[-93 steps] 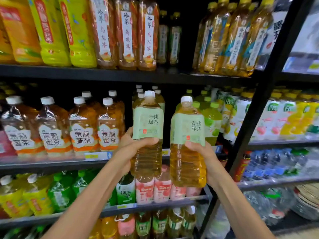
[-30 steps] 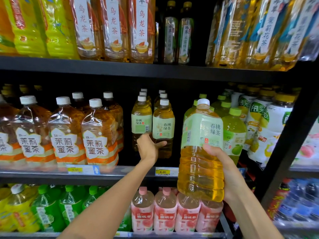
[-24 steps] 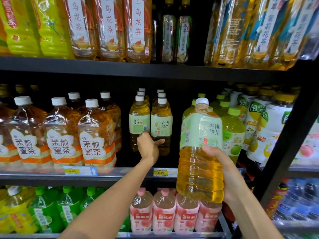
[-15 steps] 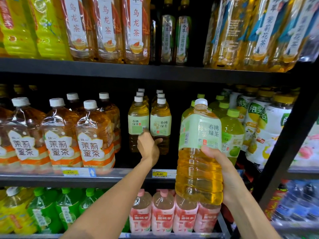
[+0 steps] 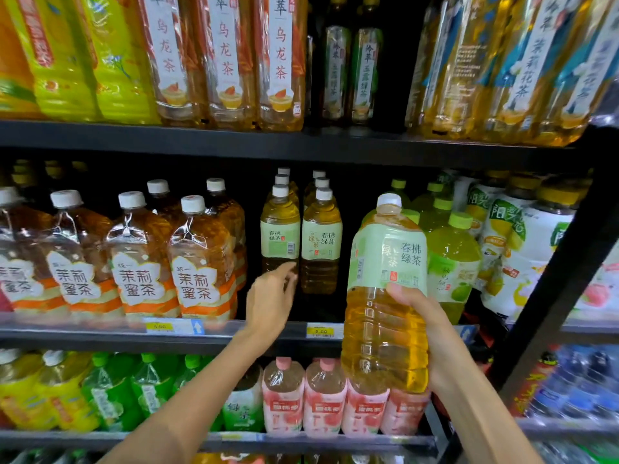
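Observation:
My right hand [image 5: 425, 326] grips a large green-tea bottle [image 5: 385, 296] with a pale green label and white cap, held upright in front of the middle shelf [image 5: 100, 333]. Two rows of the same green-tea bottles [image 5: 281, 236] stand deeper on that shelf. My left hand [image 5: 269, 301] hovers in front of the left row's front bottle, fingers loosely extended, a fingertip near its lower body; contact cannot be told. It holds nothing.
Jasmine honey tea bottles [image 5: 201, 262] fill the shelf's left side. Green apple drink bottles [image 5: 452, 262] stand to the right. The upper shelf [image 5: 301, 142] carries tall oolong bottles. Pink peach bottles [image 5: 325, 396] sit below. A black upright post [image 5: 562, 279] bounds the right.
My left hand set its bottle deep on the shelf, released it and has drawn back with its fingers opened. My right hand keeps its bottle, nearly still.

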A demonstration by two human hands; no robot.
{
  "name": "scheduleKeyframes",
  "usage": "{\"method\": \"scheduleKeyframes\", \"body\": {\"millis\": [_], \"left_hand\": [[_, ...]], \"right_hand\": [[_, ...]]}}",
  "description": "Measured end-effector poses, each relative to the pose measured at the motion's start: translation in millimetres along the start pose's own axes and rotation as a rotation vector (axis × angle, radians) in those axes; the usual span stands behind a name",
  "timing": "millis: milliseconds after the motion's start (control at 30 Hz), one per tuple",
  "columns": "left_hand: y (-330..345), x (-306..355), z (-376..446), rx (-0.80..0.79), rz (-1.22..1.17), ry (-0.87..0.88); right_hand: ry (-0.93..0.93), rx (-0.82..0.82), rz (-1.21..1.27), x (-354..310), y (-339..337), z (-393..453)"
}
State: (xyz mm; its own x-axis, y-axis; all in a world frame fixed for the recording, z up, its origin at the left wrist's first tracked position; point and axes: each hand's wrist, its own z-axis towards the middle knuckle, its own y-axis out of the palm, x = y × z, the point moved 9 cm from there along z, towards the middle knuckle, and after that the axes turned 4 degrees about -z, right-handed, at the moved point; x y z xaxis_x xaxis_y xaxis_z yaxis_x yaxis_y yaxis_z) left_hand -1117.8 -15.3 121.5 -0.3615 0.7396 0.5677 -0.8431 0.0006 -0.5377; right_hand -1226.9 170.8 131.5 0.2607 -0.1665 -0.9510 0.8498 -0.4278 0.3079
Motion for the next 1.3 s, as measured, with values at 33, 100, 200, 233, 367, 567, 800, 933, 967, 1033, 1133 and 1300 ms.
{"method": "scheduleKeyframes", "body": {"millis": [33, 100, 200, 233, 367, 567, 800, 933, 967, 1033, 1133, 1300], "left_hand": [[-8.4, 4.6, -9.4, -0.027, 0.065, 0.1], [-18.0, 13.5, -31.4, -0.094, 0.215, 0.317], [-16.6, 14.8, -62.3, -0.22, 0.371, 0.566], [-15.4, 12.6, -70.1, -0.254, 0.387, 0.618], [-8.9, 0.0, -87.5, -0.366, 0.429, 0.696], [-2.9, -3.9, -84.1, -0.411, 0.475, 0.738], [-14.9, -10.6, -81.0, -0.402, 0.503, 0.773], [-25.2, -24.8, -79.9, -0.366, 0.567, 0.812], [-26.3, -29.2, -79.6, -0.362, 0.575, 0.816], [-27.8, -35.4, -80.4, -0.353, 0.577, 0.826], [-30.7, -35.1, -81.4, -0.327, 0.554, 0.839], [-32.6, -36.4, -84.8, -0.313, 0.517, 0.838]], "right_hand": [[0.006, 0.01, -0.001, -0.7, 2.4, 3.8], [0.025, 0.034, 0.007, -1.5, 8.7, 12.5], [0.02, 0.049, -0.008, -3.7, 22.6, 26.0], [0.023, 0.05, -0.021, -3.5, 28.3, 29.0], [0.054, 0.061, -0.008, 1.1, 46.5, 38.6], [0.065, 0.114, -0.057, 7.4, 56.0, 62.2], [-0.005, 0.087, -0.191, 2.6, 63.4, 94.7], [-0.047, 0.032, -0.219, 4.4, 74.3, 107.6], [-0.065, 0.017, -0.25, 5.5, 77.9, 111.0], [-0.089, 0.012, -0.33, 10.2, 82.1, 118.2], [-0.125, -0.015, -0.399, 17.8, 87.9, 127.5], [-0.112, -0.016, -0.407, 38.1, 87.9, 136.2]]}}
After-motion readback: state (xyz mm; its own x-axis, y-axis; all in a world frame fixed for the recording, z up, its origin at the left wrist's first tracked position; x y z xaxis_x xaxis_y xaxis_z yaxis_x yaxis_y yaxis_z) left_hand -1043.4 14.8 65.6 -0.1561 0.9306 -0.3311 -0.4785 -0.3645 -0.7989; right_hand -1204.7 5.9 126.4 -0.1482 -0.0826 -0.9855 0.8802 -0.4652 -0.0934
